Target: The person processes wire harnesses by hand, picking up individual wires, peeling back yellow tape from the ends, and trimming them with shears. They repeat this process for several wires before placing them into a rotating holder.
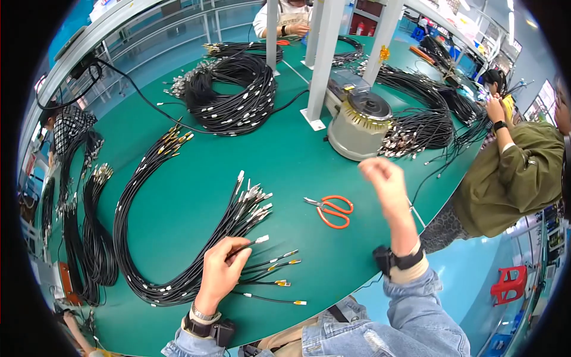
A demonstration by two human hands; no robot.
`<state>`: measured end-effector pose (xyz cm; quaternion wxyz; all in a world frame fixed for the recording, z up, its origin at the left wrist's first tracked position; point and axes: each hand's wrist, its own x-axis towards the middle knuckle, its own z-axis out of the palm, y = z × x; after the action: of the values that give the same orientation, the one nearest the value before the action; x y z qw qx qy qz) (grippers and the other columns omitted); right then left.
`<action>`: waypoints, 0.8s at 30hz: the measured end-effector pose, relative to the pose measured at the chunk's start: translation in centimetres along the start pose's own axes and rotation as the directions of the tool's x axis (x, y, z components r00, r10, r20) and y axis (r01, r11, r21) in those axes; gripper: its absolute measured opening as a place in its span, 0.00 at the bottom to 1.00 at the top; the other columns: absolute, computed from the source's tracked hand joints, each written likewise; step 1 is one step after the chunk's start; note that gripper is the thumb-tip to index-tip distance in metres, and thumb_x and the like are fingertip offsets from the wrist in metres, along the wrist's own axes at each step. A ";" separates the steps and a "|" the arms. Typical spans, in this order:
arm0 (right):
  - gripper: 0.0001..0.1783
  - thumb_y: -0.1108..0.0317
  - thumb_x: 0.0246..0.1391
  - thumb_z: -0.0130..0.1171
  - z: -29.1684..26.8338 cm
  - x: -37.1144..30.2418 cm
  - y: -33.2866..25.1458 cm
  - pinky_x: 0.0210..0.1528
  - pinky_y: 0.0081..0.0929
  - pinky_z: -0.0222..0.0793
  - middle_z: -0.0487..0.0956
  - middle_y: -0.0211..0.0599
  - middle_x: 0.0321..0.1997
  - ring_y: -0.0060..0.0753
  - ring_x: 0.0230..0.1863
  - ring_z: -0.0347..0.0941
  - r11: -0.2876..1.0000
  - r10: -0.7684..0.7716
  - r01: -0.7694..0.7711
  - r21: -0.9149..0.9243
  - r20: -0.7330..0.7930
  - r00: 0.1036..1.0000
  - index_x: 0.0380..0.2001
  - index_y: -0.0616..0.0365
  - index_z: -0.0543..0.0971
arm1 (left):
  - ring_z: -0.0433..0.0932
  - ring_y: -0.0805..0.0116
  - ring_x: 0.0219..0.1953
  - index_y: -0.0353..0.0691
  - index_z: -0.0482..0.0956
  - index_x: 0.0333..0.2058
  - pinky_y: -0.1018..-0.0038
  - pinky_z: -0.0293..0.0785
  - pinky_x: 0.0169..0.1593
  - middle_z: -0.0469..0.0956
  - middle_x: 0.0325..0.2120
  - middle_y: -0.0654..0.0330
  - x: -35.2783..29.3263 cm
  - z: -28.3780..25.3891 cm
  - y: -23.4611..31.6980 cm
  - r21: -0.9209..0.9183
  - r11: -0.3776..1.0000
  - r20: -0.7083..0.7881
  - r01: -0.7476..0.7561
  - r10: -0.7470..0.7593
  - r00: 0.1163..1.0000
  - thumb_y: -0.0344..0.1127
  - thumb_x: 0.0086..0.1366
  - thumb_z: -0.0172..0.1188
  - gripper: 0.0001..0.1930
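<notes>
My left hand pinches a black cable near its white connector end. Under and beside it runs a long bundle of black cables, curving in a U across the green table. White connectors fan out at one end; yellow-tagged ends lie to the right of the hand. My right hand is raised in front of a round grey machine ringed with yellow tabs. Its fingers are curled toward the thumb, and whatever they may hold is too small to make out. Orange-handled scissors lie between my hands.
Coiled black cables lie at the back left, with more bundles along the left edge. Further cables sit right of the machine. Grey posts rise from the table. Co-workers sit around it, one in a green jacket.
</notes>
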<state>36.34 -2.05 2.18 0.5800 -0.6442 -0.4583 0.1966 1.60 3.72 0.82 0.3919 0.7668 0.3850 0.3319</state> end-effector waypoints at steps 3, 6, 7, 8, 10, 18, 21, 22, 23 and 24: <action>0.11 0.64 0.54 0.57 -5.2 5.3 1.5 0.34 0.17 0.61 0.76 0.24 0.30 0.16 0.31 0.66 1.000 -0.012 0.008 -0.018 -0.259 0.966 0.36 0.61 0.79 | 0.70 0.75 0.21 0.31 0.76 0.31 0.79 0.64 0.25 0.73 0.21 0.60 -0.1 -0.1 0.9 0.031 0.998 0.069 -0.056 0.053 0.996 0.23 0.56 0.60 0.04; 0.13 0.63 0.54 0.58 -8.7 9.7 2.8 0.37 0.18 0.63 0.77 0.27 0.30 0.18 0.33 0.68 0.991 0.022 -0.061 -0.118 -0.308 0.951 0.36 0.63 0.79 | 0.69 0.76 0.21 0.31 0.77 0.30 0.79 0.63 0.24 0.73 0.21 0.61 -0.2 0.3 1.2 0.036 0.998 0.026 -0.047 0.046 0.999 0.23 0.56 0.59 0.02; 0.14 0.64 0.53 0.59 -9.6 10.6 3.2 0.41 0.19 0.65 0.78 0.30 0.31 0.19 0.36 0.70 0.973 0.059 -0.121 -0.195 -0.300 0.952 0.35 0.65 0.79 | 0.69 0.76 0.21 0.31 0.77 0.30 0.79 0.63 0.24 0.73 0.21 0.61 -0.2 0.4 1.2 0.033 0.998 0.026 -0.048 0.047 0.999 0.23 0.56 0.59 0.02; 0.14 0.64 0.53 0.59 -9.8 11.3 3.4 0.41 0.19 0.65 0.78 0.30 0.31 0.19 0.36 0.70 0.973 0.060 -0.122 -0.193 -0.298 0.953 0.35 0.65 0.79 | 0.69 0.76 0.20 0.32 0.77 0.30 0.79 0.63 0.24 0.73 0.20 0.61 -0.1 0.6 1.1 0.026 0.999 0.023 -0.044 0.044 0.999 0.22 0.56 0.59 0.02; 0.11 0.62 0.53 0.58 -9.6 12.2 3.0 0.33 0.16 0.59 0.74 0.23 0.27 0.15 0.30 0.65 0.957 0.207 -0.241 -0.162 -0.198 0.958 0.32 0.60 0.79 | 0.68 0.76 0.20 0.32 0.78 0.31 0.79 0.62 0.24 0.73 0.20 0.61 -0.3 0.4 0.9 0.014 0.999 0.012 -0.038 0.038 0.999 0.22 0.56 0.59 0.03; 0.08 0.62 0.53 0.59 -9.4 13.1 3.7 0.27 0.14 0.54 0.70 0.18 0.23 0.12 0.24 0.60 0.959 0.278 -0.282 -0.023 -0.120 0.953 0.26 0.53 0.77 | 0.67 0.75 0.19 0.32 0.78 0.32 0.79 0.61 0.23 0.72 0.19 0.61 0.1 0.5 0.6 0.059 0.994 0.012 -0.087 0.086 0.996 0.23 0.56 0.60 0.04; 0.07 0.63 0.53 0.59 -9.7 13.2 3.8 0.27 0.15 0.54 0.70 0.19 0.22 0.13 0.24 0.61 0.949 0.298 -0.285 0.137 -0.089 0.950 0.25 0.53 0.77 | 0.68 0.73 0.17 0.35 0.79 0.31 0.78 0.63 0.21 0.73 0.20 0.60 -0.1 0.5 0.9 0.110 0.987 -0.046 -0.114 0.119 0.992 0.24 0.55 0.62 0.04; 0.07 0.64 0.54 0.58 -9.9 13.0 3.5 0.27 0.15 0.54 0.70 0.20 0.22 0.14 0.24 0.61 0.930 0.290 -0.265 0.254 -0.068 0.955 0.25 0.53 0.76 | 0.69 0.73 0.17 0.36 0.79 0.31 0.78 0.64 0.20 0.73 0.20 0.60 -0.2 0.5 1.1 0.134 0.982 -0.073 -0.130 0.141 0.987 0.24 0.54 0.62 0.04; 0.07 0.64 0.54 0.58 -9.9 12.9 3.4 0.27 0.15 0.55 0.70 0.20 0.22 0.14 0.25 0.62 0.897 0.280 -0.244 0.368 -0.048 0.959 0.25 0.53 0.76 | 0.69 0.73 0.17 0.36 0.79 0.31 0.78 0.64 0.20 0.73 0.20 0.60 -0.2 0.6 1.3 0.140 0.983 -0.083 -0.121 0.134 0.988 0.24 0.54 0.62 0.04; 0.07 0.64 0.54 0.58 -8.7 12.1 2.2 0.27 0.15 0.55 0.70 0.20 0.22 0.14 0.25 0.62 0.893 0.281 -0.251 0.373 -0.027 0.959 0.25 0.53 0.76 | 0.69 0.73 0.16 0.36 0.78 0.31 0.78 0.63 0.20 0.73 0.20 0.60 -0.4 0.6 1.4 0.158 0.978 -0.119 -0.134 0.154 0.981 0.24 0.54 0.63 0.05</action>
<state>50.01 3.12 5.70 0.6754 -0.5886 -0.2975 0.3299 2.35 2.66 1.66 0.2824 0.7964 0.3768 0.3794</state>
